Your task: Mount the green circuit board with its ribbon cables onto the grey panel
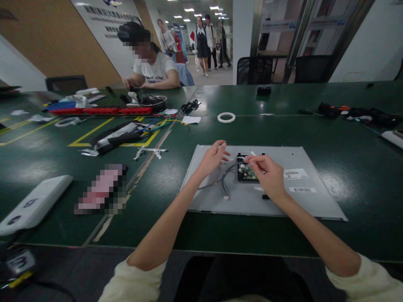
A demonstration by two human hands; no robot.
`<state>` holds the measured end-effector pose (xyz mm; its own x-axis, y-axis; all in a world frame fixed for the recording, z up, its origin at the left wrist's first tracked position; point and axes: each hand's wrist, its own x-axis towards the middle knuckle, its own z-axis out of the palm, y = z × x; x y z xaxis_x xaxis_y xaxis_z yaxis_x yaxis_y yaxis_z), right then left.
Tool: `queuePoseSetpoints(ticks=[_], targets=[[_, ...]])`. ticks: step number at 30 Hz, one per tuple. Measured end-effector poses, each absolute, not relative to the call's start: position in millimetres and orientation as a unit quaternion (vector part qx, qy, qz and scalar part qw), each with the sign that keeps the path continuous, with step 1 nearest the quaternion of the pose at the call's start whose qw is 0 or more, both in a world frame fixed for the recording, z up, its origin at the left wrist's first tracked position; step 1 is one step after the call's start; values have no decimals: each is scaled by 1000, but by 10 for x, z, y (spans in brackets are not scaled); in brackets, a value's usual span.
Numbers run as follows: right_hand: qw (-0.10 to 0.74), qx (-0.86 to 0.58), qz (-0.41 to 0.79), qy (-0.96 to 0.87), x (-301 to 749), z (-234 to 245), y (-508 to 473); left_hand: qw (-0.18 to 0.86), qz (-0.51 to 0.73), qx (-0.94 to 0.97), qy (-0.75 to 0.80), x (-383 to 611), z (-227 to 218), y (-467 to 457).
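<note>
A flat grey metal panel (214, 201) lies on the green table, with a green circuit board (247, 172) in a black frame near its middle. My right hand (270, 174) is over the board's right side, thumb and forefinger pinched on a thin white strip (241, 158), perhaps tape, that points left. To the left of the board my left hand (214, 159) hovers above the panel, its fingers loosely curled and apart, holding nothing I can see. Below it, a grey cable (224, 184) runs from the board's left side across the panel.
A white tape roll (226, 117) lies beyond the panel. Leftward are a phone (102, 188), a white power-bank-like device (36, 204) and a black bundle with wires (119, 136). Dark cables (355, 113) lie far right. Across the table sits another person (154, 69).
</note>
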<state>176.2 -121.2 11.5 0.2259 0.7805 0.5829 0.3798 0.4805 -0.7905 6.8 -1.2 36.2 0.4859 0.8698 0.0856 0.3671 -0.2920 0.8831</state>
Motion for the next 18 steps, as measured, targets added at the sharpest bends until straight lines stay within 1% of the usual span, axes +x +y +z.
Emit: queuePoseSetpoints(ticks=[4, 7, 9, 13, 18], targets=[[607, -500, 117, -606, 1758, 134, -1187, 331, 215, 833, 387, -125, 393, -55], [590, -510, 71, -622, 1745, 151, -1178, 326, 139, 875, 329, -183, 418, -83], [566, -513, 50, -643, 1723, 150, -1176, 323, 114, 884, 318, -194, 422, -85], [505, -513, 17, -694, 1668, 119, -1178, 315, 95, 883, 335, -210, 406, -50], [440, -510, -27, -739, 1616, 83, -1184, 314, 100, 891, 312, -221, 387, -22]])
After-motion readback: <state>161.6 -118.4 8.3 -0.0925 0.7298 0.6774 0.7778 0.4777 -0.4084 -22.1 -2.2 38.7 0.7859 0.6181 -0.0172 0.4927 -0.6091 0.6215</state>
